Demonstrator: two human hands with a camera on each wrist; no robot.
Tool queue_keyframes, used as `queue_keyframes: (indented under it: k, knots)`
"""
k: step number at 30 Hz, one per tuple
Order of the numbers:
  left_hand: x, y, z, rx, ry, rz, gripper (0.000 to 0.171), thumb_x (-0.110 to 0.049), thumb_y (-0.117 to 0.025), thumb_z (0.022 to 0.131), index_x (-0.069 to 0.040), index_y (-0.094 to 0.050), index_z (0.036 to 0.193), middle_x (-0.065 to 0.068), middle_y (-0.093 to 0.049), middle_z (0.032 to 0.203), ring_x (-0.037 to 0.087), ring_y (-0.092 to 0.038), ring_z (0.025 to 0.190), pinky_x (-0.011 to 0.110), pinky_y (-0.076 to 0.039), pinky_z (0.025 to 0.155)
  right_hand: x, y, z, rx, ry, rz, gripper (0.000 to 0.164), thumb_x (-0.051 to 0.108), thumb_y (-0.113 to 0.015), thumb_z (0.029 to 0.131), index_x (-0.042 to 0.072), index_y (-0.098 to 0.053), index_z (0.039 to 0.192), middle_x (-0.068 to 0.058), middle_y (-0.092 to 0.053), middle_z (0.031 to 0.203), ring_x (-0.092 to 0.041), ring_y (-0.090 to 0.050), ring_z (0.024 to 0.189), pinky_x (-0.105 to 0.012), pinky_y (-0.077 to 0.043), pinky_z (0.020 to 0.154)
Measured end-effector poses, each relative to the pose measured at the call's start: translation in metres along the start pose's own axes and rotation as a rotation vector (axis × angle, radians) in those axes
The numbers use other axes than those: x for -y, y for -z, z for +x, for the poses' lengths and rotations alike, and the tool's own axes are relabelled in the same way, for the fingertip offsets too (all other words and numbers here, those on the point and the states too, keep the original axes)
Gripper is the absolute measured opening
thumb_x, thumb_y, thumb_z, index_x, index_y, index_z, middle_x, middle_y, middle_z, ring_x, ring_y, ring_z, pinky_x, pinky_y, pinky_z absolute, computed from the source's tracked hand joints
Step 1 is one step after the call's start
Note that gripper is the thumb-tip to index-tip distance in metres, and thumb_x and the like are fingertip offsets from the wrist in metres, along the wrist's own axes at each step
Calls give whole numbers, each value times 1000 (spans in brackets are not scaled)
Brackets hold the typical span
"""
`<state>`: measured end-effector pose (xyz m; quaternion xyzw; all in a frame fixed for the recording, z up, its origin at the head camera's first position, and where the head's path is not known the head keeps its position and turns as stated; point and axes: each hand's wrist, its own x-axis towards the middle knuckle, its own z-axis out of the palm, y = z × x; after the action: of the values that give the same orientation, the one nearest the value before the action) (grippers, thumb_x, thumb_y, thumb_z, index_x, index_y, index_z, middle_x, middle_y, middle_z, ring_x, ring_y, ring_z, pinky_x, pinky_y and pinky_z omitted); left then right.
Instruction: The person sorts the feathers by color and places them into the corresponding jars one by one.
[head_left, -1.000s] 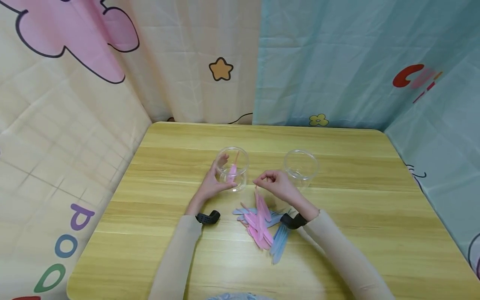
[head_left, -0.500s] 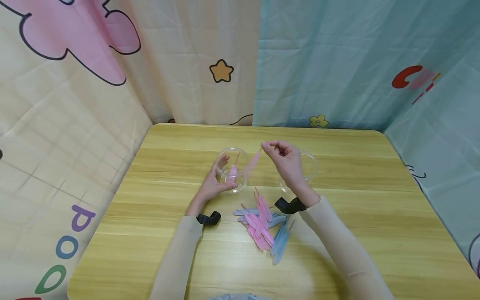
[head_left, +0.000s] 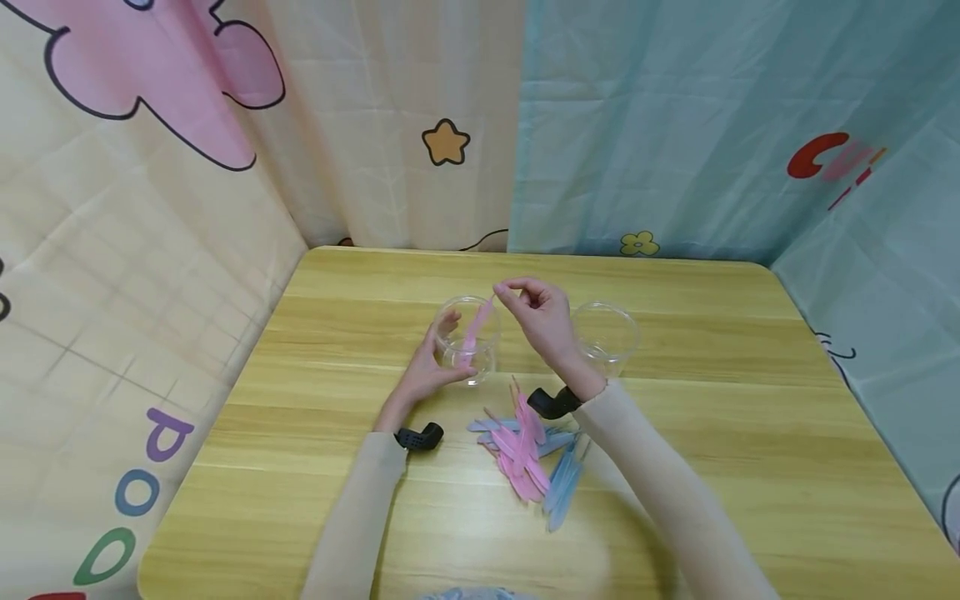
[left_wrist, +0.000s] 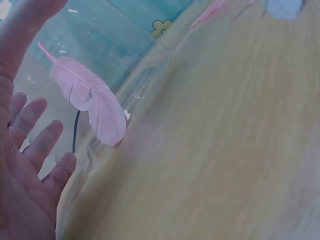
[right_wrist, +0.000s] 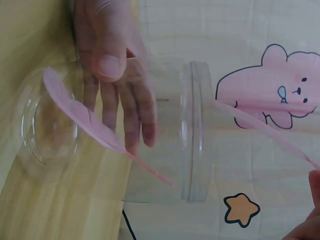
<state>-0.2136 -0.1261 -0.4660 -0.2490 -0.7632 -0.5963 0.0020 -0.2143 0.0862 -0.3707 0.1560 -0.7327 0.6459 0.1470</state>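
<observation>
My left hand (head_left: 422, 367) holds a clear plastic jar (head_left: 492, 346) on the table, its thumb on the near side and fingers around the far side. Inside that jar a pink feather (left_wrist: 90, 97) leans with its quill up, also plain in the right wrist view. Over the jar's mouth, my right hand (head_left: 542, 321) pinches another pink feather (right_wrist: 265, 127) by the quill between thumb and fingertips. This feather hangs slanting, its tip reaching in past the rim.
A second clear jar (head_left: 606, 350) stands to the right, partly behind the right hand. Nearer the person lie loose pink feathers (head_left: 517, 462) crossing blue feathers (head_left: 561, 496). Patterned curtains (head_left: 637, 125) hang along the table's back and side edges.
My right hand has lifted a pink feather from the pile, then carried it up and left over the held jar, where its tip now dips in. The left hand stays put.
</observation>
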Motion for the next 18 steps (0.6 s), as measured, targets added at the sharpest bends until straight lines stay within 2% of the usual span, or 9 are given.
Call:
queue_keyframes:
  k: [4, 11, 18]
  knots:
    - [0, -1, 1, 2, -1, 2, 98, -8, -82, 73, 0, -19, 148, 22, -28, 149, 37, -27, 136, 56, -18, 107, -8, 4, -4, 75, -54, -68, 23, 24, -70, 87, 4, -73, 98, -3, -37, 54, -15, -29, 46, -26, -23, 44]
    - [1, -1, 2, -14, 1, 0, 99, -5, -83, 70, -1, -22, 148, 21, -30, 148, 35, -29, 135, 55, -20, 106, -16, 21, -20, 124, -102, -130, 24, 26, -69, 88, 3, -73, 96, -3, -37, 54, -15, -29, 46, -27, -26, 47]
    - [1, 0, 2, -14, 7, -7, 99, -5, -83, 70, 1, -21, 147, 21, -30, 149, 35, -28, 135, 55, -19, 107, -22, 34, -45, 348, -80, -413, 19, 31, -69, 88, 13, -74, 89, 4, -37, 49, -9, -28, 42, -25, -23, 42]
